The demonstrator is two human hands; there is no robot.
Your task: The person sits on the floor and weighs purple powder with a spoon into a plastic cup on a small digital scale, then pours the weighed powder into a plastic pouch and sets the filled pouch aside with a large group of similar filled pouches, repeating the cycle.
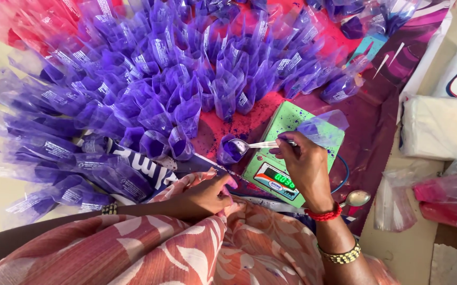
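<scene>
Where the right hand point(305, 163) pinches, spoon point(249, 145) handle hidden.

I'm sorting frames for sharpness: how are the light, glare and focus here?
Head view: soft, even light, faint shadows; white glare streaks on the clear plastic pouches of purple powder; right hand holding the metal spoon reasonably sharp; edges bowed by wide-angle distortion; top-left corner washed out.
</scene>
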